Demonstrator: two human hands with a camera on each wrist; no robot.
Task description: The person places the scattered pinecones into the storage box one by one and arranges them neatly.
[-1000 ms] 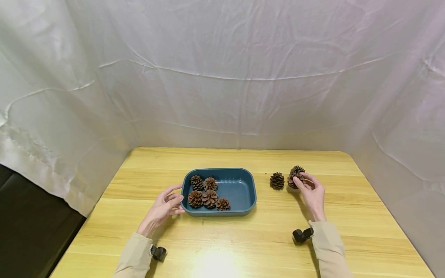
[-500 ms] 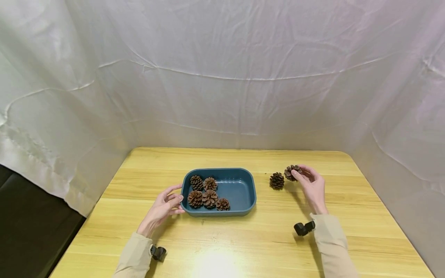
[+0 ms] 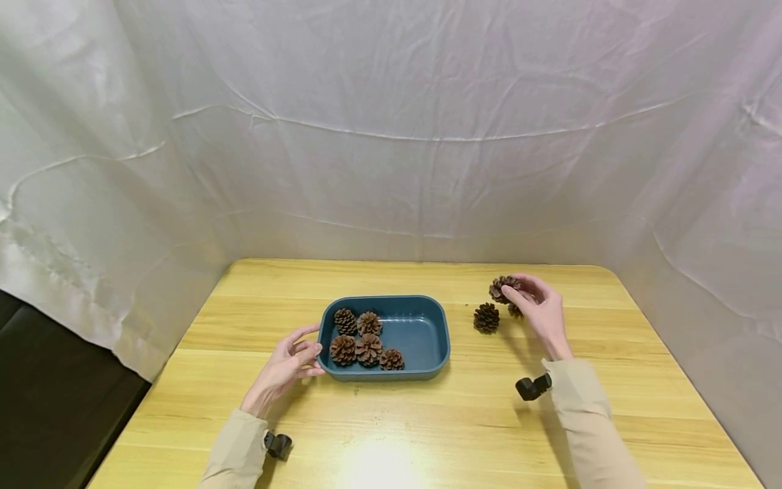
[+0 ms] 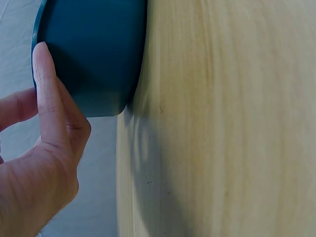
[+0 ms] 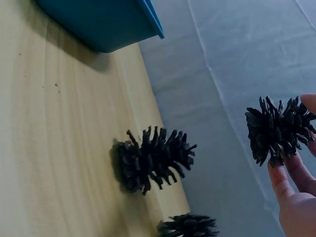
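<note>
The right hand [image 3: 540,312] pinched a cone [image 3: 502,288] in its fingertips, lifted clear of the table [image 3: 464,414], with the tray [image 3: 427,336] lying well off to that hand's left and nearer the person. The cone's long axis ran roughly level in the right wrist view (scales fanned outward), while two more cones lay below it, one [image 3: 486,317] just beside the hand and another [image 3: 515,311] partly hidden behind it. The left hand [image 3: 286,367] rested with relaxed fingers against the tray's left wall, holding nothing.

Bright overhead glare on table [image 3: 379,462], fisheye edges.
</note>
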